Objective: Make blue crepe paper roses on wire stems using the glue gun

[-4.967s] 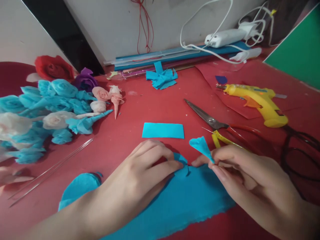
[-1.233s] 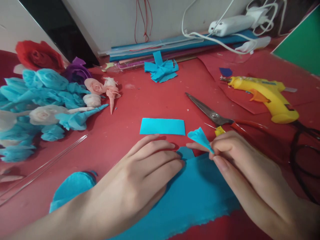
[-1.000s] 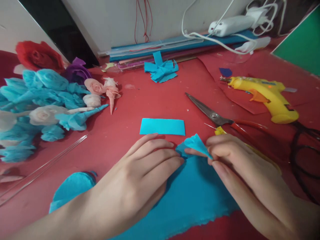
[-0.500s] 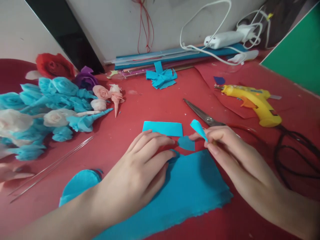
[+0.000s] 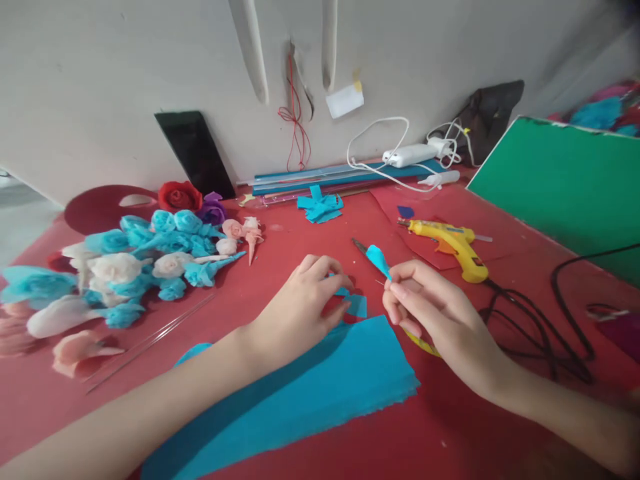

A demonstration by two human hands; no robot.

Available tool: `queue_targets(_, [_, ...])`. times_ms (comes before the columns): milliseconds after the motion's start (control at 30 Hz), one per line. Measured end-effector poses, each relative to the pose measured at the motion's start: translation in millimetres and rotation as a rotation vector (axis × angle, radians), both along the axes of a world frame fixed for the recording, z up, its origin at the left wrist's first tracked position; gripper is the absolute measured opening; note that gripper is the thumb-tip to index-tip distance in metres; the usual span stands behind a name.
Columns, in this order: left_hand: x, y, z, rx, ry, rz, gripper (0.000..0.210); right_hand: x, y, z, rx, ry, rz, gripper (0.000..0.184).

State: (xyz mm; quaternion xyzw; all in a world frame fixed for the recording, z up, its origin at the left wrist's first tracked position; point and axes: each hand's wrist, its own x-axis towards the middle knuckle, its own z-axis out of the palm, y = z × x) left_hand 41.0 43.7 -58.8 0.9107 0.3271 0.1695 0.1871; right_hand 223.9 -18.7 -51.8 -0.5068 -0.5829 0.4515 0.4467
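Observation:
In the head view my right hand [image 5: 430, 307] pinches a small rolled piece of blue crepe paper [image 5: 378, 260] between thumb and fingers. A thin wire-like tip sticks out beside those fingers. My left hand [image 5: 305, 303] is spread low over small cut blue pieces [image 5: 357, 305], thumb and forefinger apart; whether it touches them I cannot tell. Beneath the left wrist lies a large layered blue crepe sheet [image 5: 300, 393]. Scissors [image 5: 358, 245] lie behind the right hand, mostly hidden. Part of a yellow ring [image 5: 421, 343] shows under the right hand.
Blue, white and pink paper flowers [image 5: 173, 233] are heaped at left, near thin metal rods [image 5: 150, 340]. A yellow glue gun [image 5: 450, 243] with a black cord lies at right. Blue strips [image 5: 320, 205], a white power strip [image 5: 410, 155] and a green board [image 5: 560, 180] are farther back.
The view has tilted up, showing more wall. My left fingers have lifted and parted over the small blue pieces. My right hand still holds the rolled piece, now in front of the scissors.

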Motion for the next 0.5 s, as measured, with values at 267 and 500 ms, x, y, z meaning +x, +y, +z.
queue_targets(267, [15.6, 19.2, -6.1, -0.056, 0.075, -0.013, 0.005, 2.8, -13.4, 5.8, 0.051, 0.034, 0.068, 0.013])
queue_targets(500, [19.3, 17.4, -3.9, -0.143, -0.062, -0.014, 0.007, 3.8, -21.1, 11.1, -0.032, 0.145, 0.132, 0.014])
